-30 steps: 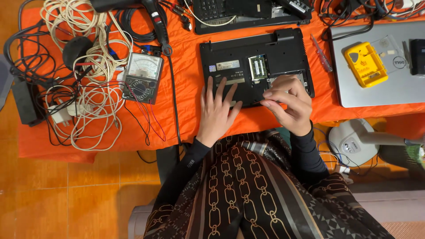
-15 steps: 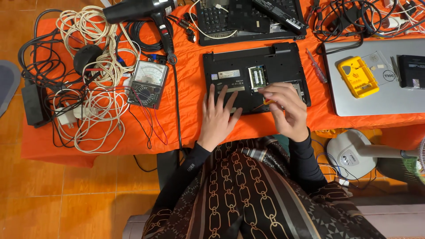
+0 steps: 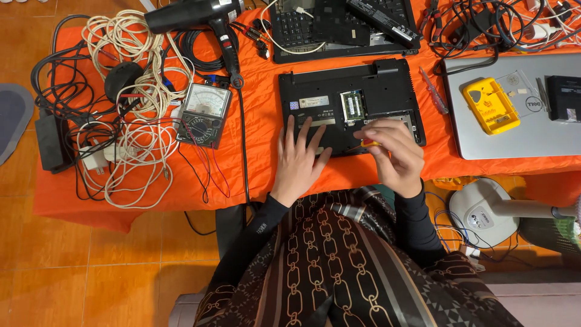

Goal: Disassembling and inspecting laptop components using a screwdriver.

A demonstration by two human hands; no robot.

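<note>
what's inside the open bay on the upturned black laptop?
In the upturned black laptop, a green memory module shows in the open bay. The left hand lies flat on the base; the right hand, holding a small yellow-handled tool, covers the near right part.

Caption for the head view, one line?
Left hand flat on upturned black laptop; right hand pinches small yellow-handled tool over it.

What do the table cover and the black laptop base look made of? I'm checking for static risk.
Table cover: looks like woven orange cloth, matte, sagging in soft folds over the front edge. Laptop base under the left hand: seemingly moulded black plastic, dull satin finish, with an open hatch showing a green circuit board.
</note>
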